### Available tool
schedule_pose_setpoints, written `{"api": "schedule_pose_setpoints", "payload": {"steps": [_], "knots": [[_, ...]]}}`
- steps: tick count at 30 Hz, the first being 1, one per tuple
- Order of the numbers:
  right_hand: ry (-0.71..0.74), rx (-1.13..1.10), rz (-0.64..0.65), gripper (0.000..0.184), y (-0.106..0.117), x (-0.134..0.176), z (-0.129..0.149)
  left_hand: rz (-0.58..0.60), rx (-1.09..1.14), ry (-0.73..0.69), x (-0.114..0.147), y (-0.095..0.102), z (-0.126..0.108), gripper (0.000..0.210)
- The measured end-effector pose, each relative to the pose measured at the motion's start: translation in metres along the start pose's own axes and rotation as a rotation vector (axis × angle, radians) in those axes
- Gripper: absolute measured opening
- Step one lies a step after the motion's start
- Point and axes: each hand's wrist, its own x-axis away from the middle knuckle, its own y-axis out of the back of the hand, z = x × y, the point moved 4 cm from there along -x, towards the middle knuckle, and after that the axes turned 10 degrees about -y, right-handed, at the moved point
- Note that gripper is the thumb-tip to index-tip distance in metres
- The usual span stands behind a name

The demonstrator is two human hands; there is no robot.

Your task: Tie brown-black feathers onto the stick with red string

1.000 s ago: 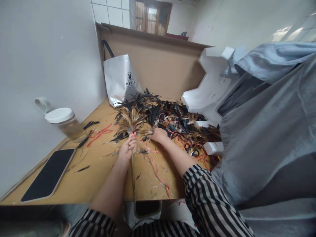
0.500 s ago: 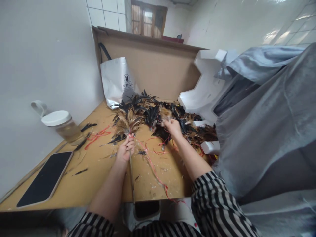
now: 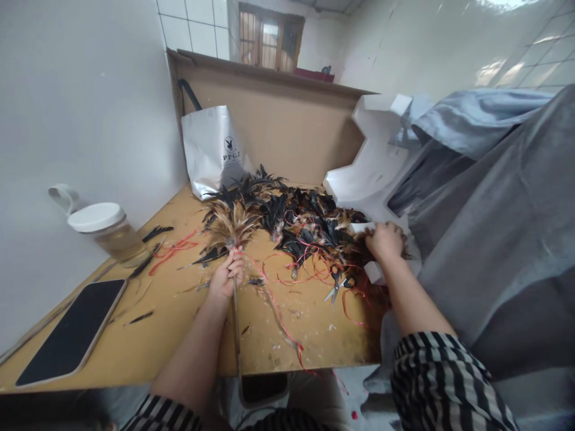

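Observation:
My left hand [image 3: 227, 272] is closed around a thin stick [image 3: 236, 329], just under a fan of brown feathers [image 3: 231, 224] at its top. Pink-red string [image 3: 275, 299] runs from the binding there toward the table's front edge. At the right, my right hand [image 3: 386, 242] has its fingers bent down into brown feathers [image 3: 356, 242] beside white foam; its fingertips are hidden. Between the hands lies a heap of dark feathers [image 3: 294, 245] tangled with red string. Black-handled scissors [image 3: 335, 287] lie open by the heap.
At the left are a phone [image 3: 72, 332] and a lidded jar [image 3: 108, 233] of pale liquid. A silver bag [image 3: 209, 146] leans against the cardboard back panel [image 3: 291, 126]. White foam [image 3: 372, 155] and grey cloth [image 3: 485, 227] border the right side. Loose feathers and string litter the table [image 3: 179, 335].
My right hand has moved right, from the middle of the feather heap to the feathers by the foam, uncovering the scissors. My left hand keeps its grip on the stick.

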Motion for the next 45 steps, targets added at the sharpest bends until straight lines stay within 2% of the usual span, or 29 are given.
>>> {"api": "schedule_pose_setpoints", "payload": {"steps": [2, 5, 8, 10, 13, 16, 20, 21, 23, 25, 27, 31, 33, 36, 38, 40, 42, 43, 45], "knots": [[0.157, -0.126, 0.05, 0.035, -0.009, 0.007, 0.035, 0.001, 0.0, 0.003, 0.0, 0.0, 0.0, 0.027], [0.3, -0.288, 0.239, 0.028, -0.03, 0.014, 0.096, 0.004, 0.0, -0.003, 0.0, 0.0, 0.0, 0.027], [0.33, -0.375, 0.358, 0.028, -0.05, 0.012, 0.146, 0.003, -0.003, -0.008, 0.0, 0.001, -0.001, 0.027], [0.329, -0.403, 0.382, 0.032, -0.063, 0.005, 0.168, -0.005, -0.011, -0.012, 0.0, 0.002, -0.002, 0.027], [0.261, -0.402, 0.333, 0.043, -0.078, -0.013, 0.18, -0.043, -0.029, -0.018, 0.0, 0.001, -0.001, 0.027], [0.135, -0.368, 0.315, 0.058, -0.095, -0.034, 0.175, -0.067, -0.038, -0.028, 0.001, 0.0, 0.001, 0.029], [0.062, -0.405, 0.442, 0.093, -0.118, -0.049, 0.174, -0.077, -0.042, -0.031, 0.001, -0.001, 0.003, 0.029], [0.064, -0.424, 0.492, 0.096, -0.123, -0.05, 0.178, -0.078, -0.036, -0.025, 0.0, -0.001, 0.003, 0.029], [0.089, -0.446, 0.593, 0.087, -0.129, -0.045, 0.192, -0.077, -0.017, -0.009, 0.0, 0.0, 0.004, 0.028], [0.149, -0.474, 0.643, 0.065, -0.127, -0.034, 0.213, -0.073, -0.006, 0.001, -0.001, 0.001, 0.004, 0.028], [0.234, -0.553, 0.616, 0.051, -0.116, -0.02, 0.238, -0.066, -0.01, -0.007, -0.002, 0.001, 0.003, 0.029], [0.349, -0.702, 0.588, 0.054, -0.086, 0.018, 0.277, -0.044, -0.014, -0.013, -0.003, 0.002, 0.001, 0.029], [0.492, -0.789, 0.579, 0.058, -0.067, 0.038, 0.29, -0.04, -0.007, -0.004, -0.003, 0.002, 0.001, 0.029], [0.675, -0.936, 0.611, 0.059, -0.041, 0.06, 0.289, -0.037, -0.012, -0.012, -0.003, 0.002, 0.001, 0.029], [0.692, -1.016, 0.633, 0.06, -0.028, 0.064, 0.273, -0.04, -0.023, -0.019, -0.002, 0.001, 0.001, 0.029], [0.621, -1.042, 0.627, 0.06, -0.02, 0.058, 0.245, -0.044, -0.027, -0.012, -0.002, 0.0, 0.001, 0.029], [0.499, -0.977, 0.592, 0.053, -0.017, 0.049, 0.208, -0.04, -0.023, -0.002, -0.002, 0.0, 0.001, 0.029], [0.451, -0.907, 0.565, 0.048, -0.016, 0.044, 0.187, -0.035, -0.019, 0.001, -0.002, 0.0, 0.002, 0.029], [0.381, -0.68, 0.598, 0.041, -0.021, 0.041, 0.151, -0.027, -0.015, -0.001, -0.003, 0.0, 0.002, 0.029]]}}
